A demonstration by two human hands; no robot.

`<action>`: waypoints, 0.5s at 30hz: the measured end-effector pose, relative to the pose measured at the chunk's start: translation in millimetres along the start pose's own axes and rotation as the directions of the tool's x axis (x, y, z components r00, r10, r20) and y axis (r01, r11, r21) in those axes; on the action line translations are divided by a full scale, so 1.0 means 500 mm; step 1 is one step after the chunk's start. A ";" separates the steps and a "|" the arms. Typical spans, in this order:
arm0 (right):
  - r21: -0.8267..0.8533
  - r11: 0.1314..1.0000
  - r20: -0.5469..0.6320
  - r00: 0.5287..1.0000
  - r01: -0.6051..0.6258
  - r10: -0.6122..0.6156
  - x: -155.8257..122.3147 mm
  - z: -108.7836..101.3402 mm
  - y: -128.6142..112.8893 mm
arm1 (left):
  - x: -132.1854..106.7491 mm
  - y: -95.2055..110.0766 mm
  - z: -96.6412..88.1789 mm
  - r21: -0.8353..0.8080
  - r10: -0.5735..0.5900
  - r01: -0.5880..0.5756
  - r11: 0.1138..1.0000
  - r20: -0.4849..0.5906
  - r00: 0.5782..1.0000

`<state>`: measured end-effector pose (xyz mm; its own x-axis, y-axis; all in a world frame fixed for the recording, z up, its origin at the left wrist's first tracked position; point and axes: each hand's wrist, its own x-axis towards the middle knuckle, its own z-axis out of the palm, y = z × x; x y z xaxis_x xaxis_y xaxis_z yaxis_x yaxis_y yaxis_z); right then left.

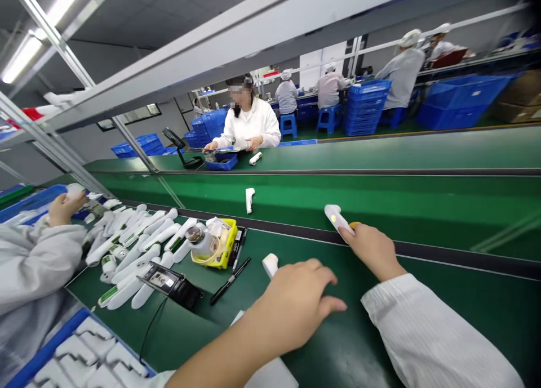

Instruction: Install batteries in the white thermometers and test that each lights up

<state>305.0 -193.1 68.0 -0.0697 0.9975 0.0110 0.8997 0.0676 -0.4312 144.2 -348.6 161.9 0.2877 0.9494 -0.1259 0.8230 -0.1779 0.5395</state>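
My right hand point(374, 250) is closed round the lower end of a white handheld thermometer point(335, 216), held over the near edge of the green conveyor belt point(422, 208). A yellowish spot shows on the thermometer's side. Above the green bench point(338, 331), my left hand point(302, 298) is empty, thumb and fingers apart. Just beyond it lies another white thermometer point(269, 263), partly hidden behind the hand. Left of that, a black marker pen point(230, 281) rests on the bench beside a small black device with a screen point(171, 284).
A pile of white thermometer housings point(143, 236) covers the bench's left side, near a yellow basket point(228, 247). A blue crate point(54, 337) of white parts stands front left. A co-worker's sleeve point(38, 264) reaches in at left. One thermometer point(249, 200) lies on the belt.
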 end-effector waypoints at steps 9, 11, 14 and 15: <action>0.105 0.993 -0.085 0.995 0.062 -0.053 0.010 0.031 0.011 | -0.153 -0.226 0.062 0.370 -0.609 0.714 0.594 -0.374 0.700; 0.144 0.980 -0.079 0.989 0.136 -0.126 -0.012 0.021 -0.021 | -0.164 -0.256 0.084 0.361 -0.617 0.738 0.570 -0.406 0.674; 0.241 0.928 0.001 0.956 0.284 -0.292 -0.069 0.002 -0.080 | -0.175 -0.268 0.100 0.333 -0.600 0.745 0.579 -0.445 0.665; 0.264 0.906 0.027 0.937 0.330 -0.349 -0.094 -0.003 -0.099 | -0.179 -0.264 0.100 0.320 -0.592 0.741 0.591 -0.452 0.667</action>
<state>264.3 -243.2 90.1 -0.3915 0.9100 0.1363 0.6783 0.3855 -0.6255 34.1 -423.0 60.5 -0.5164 0.8559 -0.0265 0.8561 0.5152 -0.0406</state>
